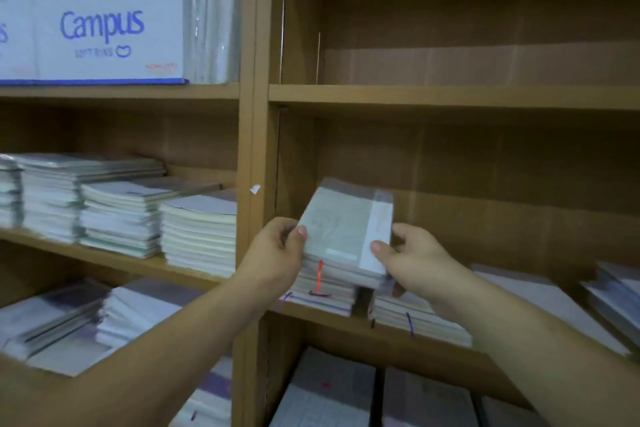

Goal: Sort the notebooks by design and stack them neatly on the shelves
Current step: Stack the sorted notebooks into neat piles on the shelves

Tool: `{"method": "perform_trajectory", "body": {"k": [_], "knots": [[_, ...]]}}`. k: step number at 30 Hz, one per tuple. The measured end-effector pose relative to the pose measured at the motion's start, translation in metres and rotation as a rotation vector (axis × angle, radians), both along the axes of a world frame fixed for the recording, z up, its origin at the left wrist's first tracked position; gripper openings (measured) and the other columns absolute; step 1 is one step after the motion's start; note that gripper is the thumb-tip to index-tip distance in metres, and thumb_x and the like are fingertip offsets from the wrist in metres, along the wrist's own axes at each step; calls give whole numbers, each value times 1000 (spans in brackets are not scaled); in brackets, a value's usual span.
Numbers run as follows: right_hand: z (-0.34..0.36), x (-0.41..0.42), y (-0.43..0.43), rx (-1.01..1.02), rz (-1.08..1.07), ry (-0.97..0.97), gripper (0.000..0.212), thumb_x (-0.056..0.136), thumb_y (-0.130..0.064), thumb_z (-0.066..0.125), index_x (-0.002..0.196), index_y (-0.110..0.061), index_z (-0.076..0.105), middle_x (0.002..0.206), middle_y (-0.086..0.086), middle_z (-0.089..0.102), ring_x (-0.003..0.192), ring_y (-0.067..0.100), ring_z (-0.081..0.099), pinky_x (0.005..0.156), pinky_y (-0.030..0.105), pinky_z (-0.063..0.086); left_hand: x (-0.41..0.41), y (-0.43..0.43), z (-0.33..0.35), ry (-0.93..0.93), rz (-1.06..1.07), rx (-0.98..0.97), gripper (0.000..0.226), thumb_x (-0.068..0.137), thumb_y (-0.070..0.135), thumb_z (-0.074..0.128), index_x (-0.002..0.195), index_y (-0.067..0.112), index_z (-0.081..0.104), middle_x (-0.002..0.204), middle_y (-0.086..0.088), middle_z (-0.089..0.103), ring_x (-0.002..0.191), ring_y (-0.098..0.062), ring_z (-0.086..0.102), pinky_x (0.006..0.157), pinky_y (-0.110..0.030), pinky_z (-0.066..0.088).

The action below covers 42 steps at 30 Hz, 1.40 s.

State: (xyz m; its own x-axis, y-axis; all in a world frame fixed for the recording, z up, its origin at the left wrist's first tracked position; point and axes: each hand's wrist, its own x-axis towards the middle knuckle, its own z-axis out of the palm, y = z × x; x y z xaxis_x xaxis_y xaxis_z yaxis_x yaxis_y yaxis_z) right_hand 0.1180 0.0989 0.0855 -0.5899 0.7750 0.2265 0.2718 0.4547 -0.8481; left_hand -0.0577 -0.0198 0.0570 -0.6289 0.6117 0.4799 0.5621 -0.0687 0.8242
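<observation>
Wooden shelf unit (pixel 450 97); L hand (pixel 277 253) + R hand (pixel 415 260) pinching notebook bundle (pixel 343 229) above stack (pixel 325 291).

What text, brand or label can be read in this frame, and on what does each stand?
"Campus": blue print on the white box on the upper left shelf.
Small blue line beneath it: too blurred to read.
Small red print at that box's lower right corner: too blurred.
Neighbouring box at the left edge: only a cut-off blue letter.
Wrapped notebook pack gripped by the left hand and right hand: faint marks, unreadable.
</observation>
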Motion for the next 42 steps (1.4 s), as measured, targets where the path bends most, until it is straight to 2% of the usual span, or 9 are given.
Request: {"method": "perform_trajectory", "body": {"k": [4, 8, 12, 16, 21, 26, 34, 39, 42], "knots": [[7, -34, 6, -20, -50, -66, 4, 105, -28, 53, 100, -29, 54, 92, 5, 65, 72, 19, 59, 54, 30, 48, -21, 6, 4, -58, 80, -52, 32, 105, 45, 46, 122, 22, 60, 102, 4, 65, 97, -16, 62, 87, -39, 55], [8, -54, 19, -72, -88, -59, 37, 105, -29, 53, 138, -13, 50, 88, 11, 63, 65, 20, 60, 51, 30, 49, -29, 19, 12, -77, 81, -73, 38, 108, 44, 39, 127, 19, 61, 102, 2, 63, 97, -16, 59, 75, -31, 48], [3, -63, 29, -101, -120, -27, 38, 105, -29, 52, 139, -13, 47, 87, 12, 60, 72, 24, 60, 56, 33, 48, -32, 25, 7, -180, 6, -115, 38, 108, 40, 41, 141, 22, 50, 105, 4, 59, 94, -15, 57, 78, -32, 47], [-7, -70, 33, -79, -131, -84, 35, 106, -33, 48, 132, -10, 55, 87, 10, 57, 65, 22, 54, 45, 23, 42, -38, 26, -5, -3, 82, -211, 48, 107, 39, 45, 150, 18, 43, 132, -2, 56, 109, -14, 49, 88, -30, 45], [-2, -69, 25, -42, -147, -161, 32, 103, -31, 56, 123, -6, 54, 82, 13, 64, 57, 22, 58, 45, 28, 48, -42, 19, -15, 211, 193, -224, 31, 103, 33, 53, 127, 13, 59, 107, -3, 66, 94, -18, 63, 84, -39, 59], [12, -50, 15, 100, -150, -322, 37, 98, -36, 63, 126, -14, 53, 101, 14, 67, 83, 27, 70, 61, 34, 61, -45, -21, -28, 389, 273, -126, 25, 100, 17, 54, 119, 22, 70, 99, 5, 72, 89, -12, 67, 79, -38, 60], [-11, -51, 0, 106, -22, -333, 95, 63, -36, 96, 143, -13, 51, 113, 3, 62, 93, 23, 70, 81, 41, 63, -53, -31, -63, 80, 145, -80, 38, 98, 8, 59, 133, 20, 65, 120, 9, 71, 113, -4, 64, 100, -24, 52], [-23, -56, -4, 282, -120, -326, 78, 75, -35, 89, 142, -15, 54, 122, 3, 62, 101, 20, 64, 77, 30, 55, -34, -22, -62, -53, 40, -12, 41, 97, -4, 57, 114, 34, 57, 100, 31, 58, 91, 27, 57, 75, 2, 43], [-28, -57, -6, 385, -154, -310, 59, 85, -35, 80, 137, -14, 60, 121, 5, 64, 100, 22, 65, 88, 34, 56, -29, -16, -65, -97, 9, 40, 49, 96, -5, 57, 122, 36, 55, 105, 33, 59, 93, 27, 55, 78, 2, 43]]}}
